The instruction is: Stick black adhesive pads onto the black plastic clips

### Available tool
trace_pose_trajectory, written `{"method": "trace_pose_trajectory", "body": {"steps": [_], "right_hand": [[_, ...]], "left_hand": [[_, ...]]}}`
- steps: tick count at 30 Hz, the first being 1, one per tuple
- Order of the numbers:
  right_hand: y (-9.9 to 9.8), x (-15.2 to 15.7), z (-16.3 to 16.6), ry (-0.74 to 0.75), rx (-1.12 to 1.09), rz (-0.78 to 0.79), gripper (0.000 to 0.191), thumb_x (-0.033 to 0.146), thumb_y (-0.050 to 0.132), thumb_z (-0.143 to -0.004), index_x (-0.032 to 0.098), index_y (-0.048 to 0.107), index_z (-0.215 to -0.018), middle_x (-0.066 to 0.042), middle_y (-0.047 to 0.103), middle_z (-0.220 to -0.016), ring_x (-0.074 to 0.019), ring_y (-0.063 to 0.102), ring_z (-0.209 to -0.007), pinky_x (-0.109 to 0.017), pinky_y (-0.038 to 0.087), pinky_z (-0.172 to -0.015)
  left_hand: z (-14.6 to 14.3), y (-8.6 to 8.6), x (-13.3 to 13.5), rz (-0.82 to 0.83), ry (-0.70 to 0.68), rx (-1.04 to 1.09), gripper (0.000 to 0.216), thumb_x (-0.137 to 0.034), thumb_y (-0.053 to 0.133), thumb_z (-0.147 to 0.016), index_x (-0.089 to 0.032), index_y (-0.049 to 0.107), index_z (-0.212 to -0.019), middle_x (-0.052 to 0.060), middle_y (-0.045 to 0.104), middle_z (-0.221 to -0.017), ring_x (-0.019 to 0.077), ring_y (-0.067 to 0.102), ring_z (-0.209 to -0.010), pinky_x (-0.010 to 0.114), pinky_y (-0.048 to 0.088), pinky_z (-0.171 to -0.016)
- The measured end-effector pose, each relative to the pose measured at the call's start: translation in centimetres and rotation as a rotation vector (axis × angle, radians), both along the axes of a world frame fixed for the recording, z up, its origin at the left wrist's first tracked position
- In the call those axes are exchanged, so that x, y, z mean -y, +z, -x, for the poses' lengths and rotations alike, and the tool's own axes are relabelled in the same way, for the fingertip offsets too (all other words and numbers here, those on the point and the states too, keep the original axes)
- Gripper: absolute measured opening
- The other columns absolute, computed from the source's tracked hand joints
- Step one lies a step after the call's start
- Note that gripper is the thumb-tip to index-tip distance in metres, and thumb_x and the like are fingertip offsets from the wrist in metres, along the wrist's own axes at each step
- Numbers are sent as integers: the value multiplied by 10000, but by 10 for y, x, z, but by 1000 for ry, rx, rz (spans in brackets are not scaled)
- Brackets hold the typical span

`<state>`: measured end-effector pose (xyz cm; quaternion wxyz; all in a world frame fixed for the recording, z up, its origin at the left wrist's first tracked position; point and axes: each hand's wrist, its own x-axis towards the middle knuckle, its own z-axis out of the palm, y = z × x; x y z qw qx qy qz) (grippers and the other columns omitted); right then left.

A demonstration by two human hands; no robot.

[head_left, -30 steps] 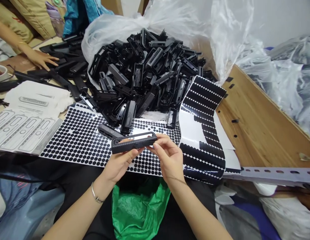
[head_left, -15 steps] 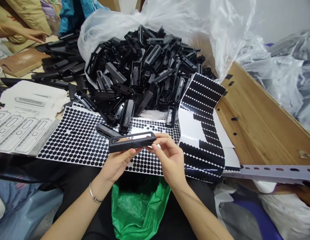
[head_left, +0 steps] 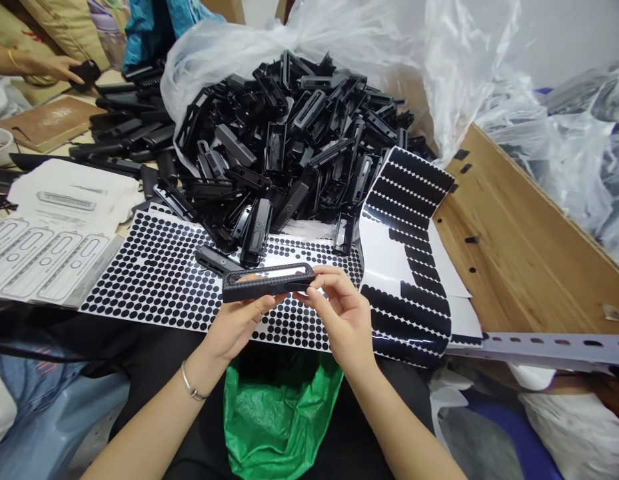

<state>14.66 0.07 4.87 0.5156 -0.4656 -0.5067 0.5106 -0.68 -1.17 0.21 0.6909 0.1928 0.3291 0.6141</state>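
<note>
Between my two hands is a long black plastic housing point(head_left: 262, 288) with a carbon-fibre-like texture and an elongated slot along its top. My left hand point(head_left: 239, 323) grips its left part from below, with the fingertips hidden behind it. My right hand point(head_left: 342, 310) pinches its right end between thumb and fingers. Under and beyond it lies a white sheet of round black stickers point(head_left: 154, 280). A similar black housing point(head_left: 216, 260) rests on that sheet just behind the held one. A large pile of such housings point(head_left: 289, 140) spills from a clear plastic bag point(head_left: 339, 33).
A curled sheet of black stickers point(head_left: 419, 267) leans at the right, beside a wooden board point(head_left: 534, 253). Printed cardboard point(head_left: 69, 207) lies left. Below my hands hangs a green bag point(head_left: 284, 420). Another person's hand point(head_left: 54, 67) holds a black object point(head_left: 85, 75) at the far left.
The view has shifted slightly. My hands keep the same hold on the black housing, which is tilted almost as before. The other person's hand now has a dark object in it.
</note>
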Motion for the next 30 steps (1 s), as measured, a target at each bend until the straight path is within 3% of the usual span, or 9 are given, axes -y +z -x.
{"method": "trace_pose_trajectory", "body": {"steps": [10,15,22,30], "right_hand": [[4,0,-2,38,57,-31,79,272,673,-841,226,667,-777,-56,548,-1054,-207,564,-990,-345,590,-788],[3,0,-4,22,136,-58,86,290,675,-838,225,661,-785,-70,559,-1023,-216,564,-954,-289,564,-640],[2,1,-6,16,165,-76,61,273,675,-836,234,668,-789,-60,566,-1010,-210,573,-959,-317,579,-717],[4,2,-6,6,184,-129,58,199,664,-836,241,672,-796,-48,571,-1000,-187,569,-953,-277,557,-700]], "left_hand": [[2,1,0,7,-22,-19,254,-207,868,-621,-209,734,-837,2,769,-919,211,710,-980,441,475,-1062],[2,1,0,-12,-45,-49,251,-223,850,-658,-218,739,-882,8,769,-921,216,705,-1006,443,469,-1070],[3,-2,1,-19,-44,-55,236,-212,837,-673,-223,738,-886,8,766,-942,236,693,-1043,461,452,-1085],[3,0,0,-25,-42,-59,195,-208,822,-697,-243,732,-867,-9,766,-962,214,700,-1018,420,501,-1032]]}}
